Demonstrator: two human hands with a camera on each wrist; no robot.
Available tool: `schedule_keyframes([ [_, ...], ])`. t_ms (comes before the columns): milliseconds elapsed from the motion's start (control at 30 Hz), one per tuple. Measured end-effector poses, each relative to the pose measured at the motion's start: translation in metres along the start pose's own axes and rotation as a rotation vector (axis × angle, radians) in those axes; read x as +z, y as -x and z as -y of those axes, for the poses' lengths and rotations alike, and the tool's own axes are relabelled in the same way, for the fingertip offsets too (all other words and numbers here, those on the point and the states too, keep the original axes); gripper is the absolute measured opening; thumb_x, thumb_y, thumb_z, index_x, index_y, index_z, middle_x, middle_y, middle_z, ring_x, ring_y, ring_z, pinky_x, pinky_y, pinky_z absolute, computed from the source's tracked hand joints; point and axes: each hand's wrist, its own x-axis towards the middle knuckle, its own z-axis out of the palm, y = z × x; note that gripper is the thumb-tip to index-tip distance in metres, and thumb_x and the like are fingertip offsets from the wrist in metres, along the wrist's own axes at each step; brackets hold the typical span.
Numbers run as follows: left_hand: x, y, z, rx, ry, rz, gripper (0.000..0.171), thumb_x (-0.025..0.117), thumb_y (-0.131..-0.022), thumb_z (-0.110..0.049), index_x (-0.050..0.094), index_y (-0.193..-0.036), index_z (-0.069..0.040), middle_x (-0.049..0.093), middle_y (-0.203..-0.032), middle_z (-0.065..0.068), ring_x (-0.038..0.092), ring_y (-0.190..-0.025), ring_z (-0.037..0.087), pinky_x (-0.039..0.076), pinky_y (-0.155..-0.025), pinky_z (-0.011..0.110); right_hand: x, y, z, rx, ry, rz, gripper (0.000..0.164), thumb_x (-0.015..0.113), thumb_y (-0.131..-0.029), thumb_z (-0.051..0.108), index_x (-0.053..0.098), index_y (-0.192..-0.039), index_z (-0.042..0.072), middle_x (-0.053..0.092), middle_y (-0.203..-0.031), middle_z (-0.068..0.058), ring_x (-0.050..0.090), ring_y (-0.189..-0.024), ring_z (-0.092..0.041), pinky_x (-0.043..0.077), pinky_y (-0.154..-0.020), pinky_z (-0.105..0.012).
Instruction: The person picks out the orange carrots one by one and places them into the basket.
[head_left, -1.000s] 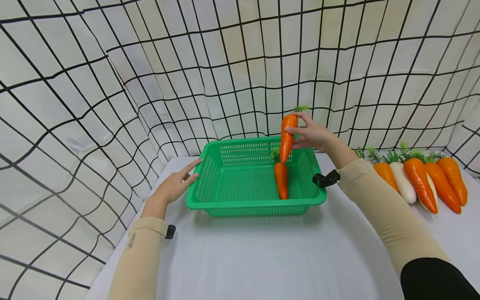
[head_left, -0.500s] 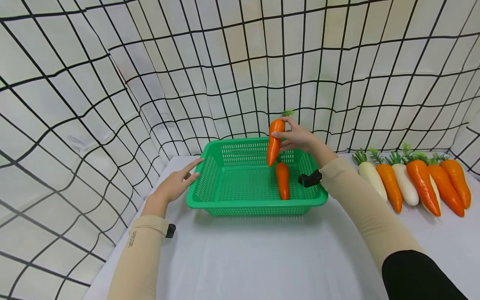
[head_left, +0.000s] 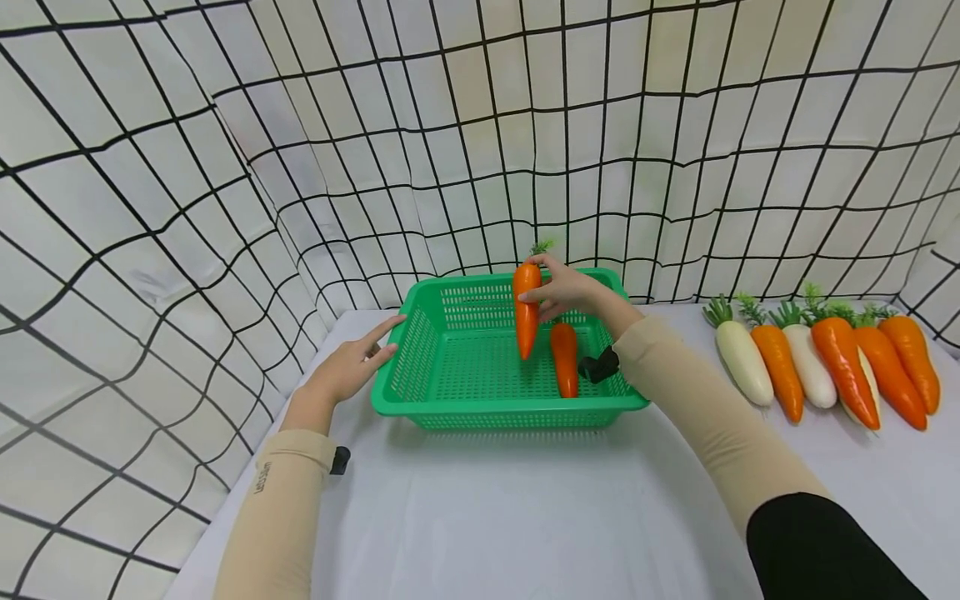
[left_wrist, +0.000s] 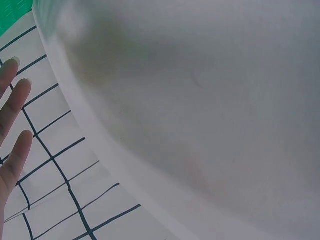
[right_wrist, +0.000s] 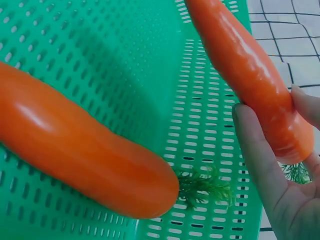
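Observation:
My right hand (head_left: 564, 292) pinches an orange carrot (head_left: 527, 312) near its leafy top, tip pointing down inside the green plastic basket (head_left: 495, 407). In the right wrist view, thumb and fingers lie on either side of the held carrot (right_wrist: 250, 75). A second carrot (head_left: 564, 360) lies in the basket to the right of it, its green tuft (right_wrist: 202, 187) toward the back wall. My left hand (head_left: 347, 367) has its fingers extended at the basket's left rim. Three of its fingertips show at the edge of the left wrist view, with the thumb side hidden.
On the white-covered table (head_left: 480, 517), a row of vegetables lies at the right: white radishes (head_left: 744, 364) and carrots (head_left: 777, 372), leaves toward the back. A black grid net (head_left: 465, 142) over white cloth rises behind and along the left.
My right hand has carried the carrot leftward and lower, from above the second carrot to beside it within the basket. The left hand stays at the rim.

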Motion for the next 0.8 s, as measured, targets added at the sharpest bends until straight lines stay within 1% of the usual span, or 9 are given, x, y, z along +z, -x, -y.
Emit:
schedule_keyframes([
  [100,-0.001,0.001,0.000,-0.002,0.002,0.003,0.061,0.037,-0.109,-0.053,0.022,-0.165,-0.031,0.062,-0.131,0.028,0.063,-0.113,0.044,0.049,-0.089,0.064,0.003,-0.003,-0.003,0.017,0.026,0.014,0.075,0.064,-0.101,0.004,0.019,-0.160,0.015,0.047,-0.138,-0.031,0.071,-0.087,-0.031,0.049,-0.099,-0.057],
  [167,-0.001,0.001,0.000,-0.003,0.004,0.003,0.061,0.037,-0.109,-0.053,0.022,-0.165,-0.031,0.063,-0.131,0.028,0.063,-0.112,0.044,0.049,-0.088,0.064,0.005,-0.005,-0.005,0.033,0.063,0.011,0.074,0.066,-0.100,0.005,0.022,-0.159,0.016,0.050,-0.135,-0.029,0.069,-0.080,-0.026,0.051,-0.098,-0.056],
  [267,-0.001,0.002,0.000,-0.003,0.008,0.005,0.062,0.037,-0.109,-0.052,0.022,-0.165,-0.031,0.063,-0.129,0.027,0.063,-0.111,0.043,0.050,-0.087,0.063,0.007,-0.007,-0.007,0.051,0.154,0.007,0.071,0.067,-0.100,0.005,0.026,-0.156,0.016,0.053,-0.130,-0.027,0.063,-0.073,-0.023,0.056,-0.090,-0.049],
  [367,0.000,0.002,0.000,-0.001,0.017,0.006,0.061,0.038,-0.109,-0.052,0.022,-0.165,-0.031,0.064,-0.127,0.027,0.064,-0.109,0.042,0.050,-0.085,0.062,0.009,-0.007,-0.009,0.067,0.256,0.005,0.067,0.067,-0.100,0.005,0.029,-0.154,0.013,0.053,-0.127,-0.025,0.059,-0.072,-0.024,0.058,-0.079,-0.041],
  [433,0.000,0.002,0.000,0.000,0.017,0.005,0.061,0.038,-0.109,-0.051,0.022,-0.165,-0.031,0.064,-0.127,0.027,0.063,-0.109,0.042,0.050,-0.085,0.062,0.010,-0.007,-0.009,0.078,0.305,0.004,0.064,0.067,-0.100,0.005,0.031,-0.153,0.012,0.053,-0.126,-0.024,0.060,-0.074,-0.025,0.058,-0.076,-0.038],
  [567,0.000,0.002,0.000,-0.007,0.011,0.006,0.061,0.038,-0.109,-0.052,0.023,-0.165,-0.031,0.065,-0.125,0.025,0.064,-0.108,0.041,0.050,-0.085,0.061,0.012,-0.005,-0.010,0.100,0.350,0.007,0.063,0.068,-0.099,0.005,0.034,-0.152,0.010,0.052,-0.130,-0.024,0.062,-0.080,-0.028,0.056,-0.079,-0.039],
  [700,0.001,0.000,0.001,-0.013,0.012,0.003,0.061,0.038,-0.109,-0.053,0.023,-0.165,-0.033,0.066,-0.122,0.022,0.065,-0.104,0.037,0.051,-0.082,0.058,0.012,-0.004,-0.011,0.099,0.407,0.018,0.061,0.069,-0.098,0.005,0.039,-0.151,0.008,0.050,-0.136,-0.025,0.067,-0.094,-0.033,0.057,-0.084,-0.041],
  [800,0.002,-0.001,0.002,-0.010,0.017,0.001,0.061,0.038,-0.109,-0.054,0.023,-0.165,-0.033,0.066,-0.122,0.021,0.065,-0.103,0.036,0.051,-0.082,0.057,0.011,-0.005,-0.012,0.101,0.453,0.022,0.056,0.069,-0.098,0.006,0.044,-0.148,0.005,0.049,-0.141,-0.025,0.066,-0.104,-0.036,0.056,-0.089,-0.042],
])
